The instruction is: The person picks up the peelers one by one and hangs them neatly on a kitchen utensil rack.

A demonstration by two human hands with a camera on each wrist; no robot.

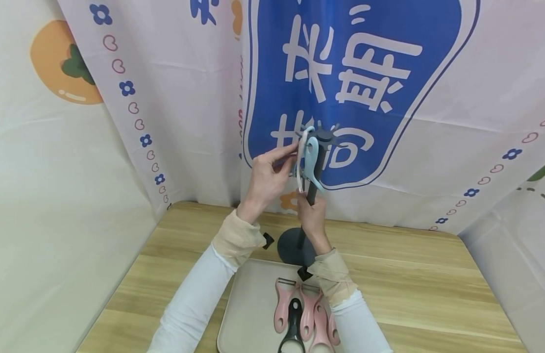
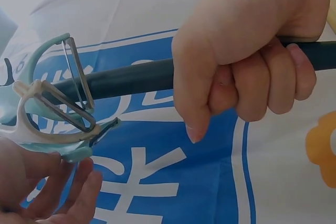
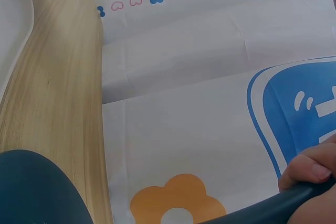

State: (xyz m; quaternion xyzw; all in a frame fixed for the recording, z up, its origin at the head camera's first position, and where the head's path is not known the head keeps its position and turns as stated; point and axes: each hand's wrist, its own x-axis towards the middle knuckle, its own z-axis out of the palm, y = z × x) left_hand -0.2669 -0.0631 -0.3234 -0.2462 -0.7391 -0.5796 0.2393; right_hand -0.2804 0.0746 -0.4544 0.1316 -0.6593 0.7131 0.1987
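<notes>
My right hand (image 1: pixel 312 213) grips the dark pole (image 2: pixel 136 80) of an upright stand, its fingers wrapped round it below the hooked top (image 1: pixel 325 135). Beside that top, my left hand (image 1: pixel 269 179) pinches a peeler at the left of the hanging bunch; its other fingers are loosely spread. The bunch has a white peeler (image 2: pixel 58 129) and light blue peelers (image 1: pixel 311 159), close together with their blades toward the right hand in the left wrist view. They overlap, so which one the left fingers hold is hard to tell. The right wrist view shows part of the right hand (image 3: pixel 315 166) round the pole.
The stand's round base (image 1: pixel 290 247) rests on the wooden table (image 1: pixel 409 274). In front lies a beige tray (image 1: pixel 250 294) with several pink peelers (image 1: pixel 283 304) and a black peeler (image 1: pixel 294 318). A printed curtain (image 1: pixel 202 122) hangs behind.
</notes>
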